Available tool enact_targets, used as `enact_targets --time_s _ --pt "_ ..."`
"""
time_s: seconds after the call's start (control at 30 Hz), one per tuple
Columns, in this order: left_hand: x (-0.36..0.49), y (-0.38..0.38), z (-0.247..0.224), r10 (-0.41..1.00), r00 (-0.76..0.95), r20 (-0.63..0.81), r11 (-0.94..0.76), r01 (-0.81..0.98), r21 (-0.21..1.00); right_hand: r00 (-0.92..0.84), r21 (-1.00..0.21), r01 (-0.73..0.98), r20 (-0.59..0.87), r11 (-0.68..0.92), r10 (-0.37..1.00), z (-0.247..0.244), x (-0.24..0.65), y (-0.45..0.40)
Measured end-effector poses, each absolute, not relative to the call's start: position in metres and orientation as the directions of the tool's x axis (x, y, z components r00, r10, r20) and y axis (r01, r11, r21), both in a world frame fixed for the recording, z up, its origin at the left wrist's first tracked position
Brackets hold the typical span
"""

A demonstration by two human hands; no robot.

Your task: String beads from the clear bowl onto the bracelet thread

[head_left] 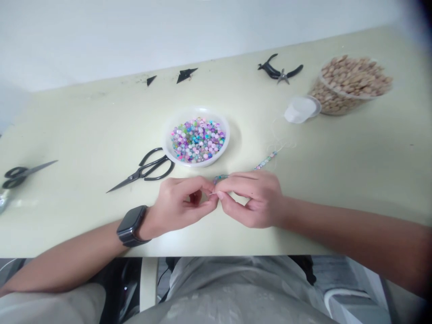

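Note:
Fingertips nearly touching, my two hands meet over the table's front part. My left hand (189,200) wears a dark watch and is closed in a pinch at the end of a thin thread. My right hand (254,198) pinches the same pale thread (213,193) between thumb and forefinger. Behind the fingers a string of small beads (266,160) shows in two stretches, partly hidden by my right hand. Just beyond, a white bowl (165,146) holds many purple, pink, blue and white beads (198,139). Whether a bead sits between my fingertips is too small to tell.
Black-handled scissors (140,172) lie against the bowl's left side, and another pair (20,175) lies far left. Black pliers (278,72) and dark triangular scraps (185,75) lie at the back. A tub of brown nuts or beans (351,85) stands right, beside a white thread spool (301,109).

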State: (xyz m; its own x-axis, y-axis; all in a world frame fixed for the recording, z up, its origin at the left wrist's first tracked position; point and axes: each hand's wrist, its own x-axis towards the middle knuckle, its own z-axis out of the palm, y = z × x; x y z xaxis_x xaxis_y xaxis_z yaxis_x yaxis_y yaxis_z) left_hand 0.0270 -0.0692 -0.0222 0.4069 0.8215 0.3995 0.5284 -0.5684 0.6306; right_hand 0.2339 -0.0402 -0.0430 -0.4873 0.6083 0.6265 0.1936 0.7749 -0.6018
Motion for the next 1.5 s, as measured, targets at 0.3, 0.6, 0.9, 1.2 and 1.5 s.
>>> enact_targets --time_s 0.3,0.6,0.9,1.2,1.5 --pt "0.0271 -0.0677 -0.0229 0.816 0.388 0.428 -0.575 0.484 0.660 -0.453 -0.602 0.221 0.633 0.767 0.628 -0.0425 0.2345 -0.0396" --pt "0.0272 -0.0670 -0.0246 0.809 0.366 0.460 -0.587 0.468 0.660 -0.425 -0.606 0.233 0.640 0.761 0.640 -0.0411 0.2346 -0.0392" --pt "0.0272 -0.0654 -0.0258 0.802 0.355 0.481 -0.597 0.453 0.662 -0.397 -0.584 0.284 0.650 0.761 0.647 -0.0403 0.2356 -0.0394" --pt "0.0264 -0.0660 -0.0251 0.774 0.398 0.492 -0.633 0.490 0.599 -0.449 -0.497 0.283 0.687 0.820 0.571 -0.0442 0.2352 -0.0401" --pt "0.0242 -0.0664 -0.0265 0.746 0.433 0.506 -0.665 0.530 0.526 -0.464 -0.498 0.278 0.679 0.822 0.569 -0.0464 0.2346 -0.0406"
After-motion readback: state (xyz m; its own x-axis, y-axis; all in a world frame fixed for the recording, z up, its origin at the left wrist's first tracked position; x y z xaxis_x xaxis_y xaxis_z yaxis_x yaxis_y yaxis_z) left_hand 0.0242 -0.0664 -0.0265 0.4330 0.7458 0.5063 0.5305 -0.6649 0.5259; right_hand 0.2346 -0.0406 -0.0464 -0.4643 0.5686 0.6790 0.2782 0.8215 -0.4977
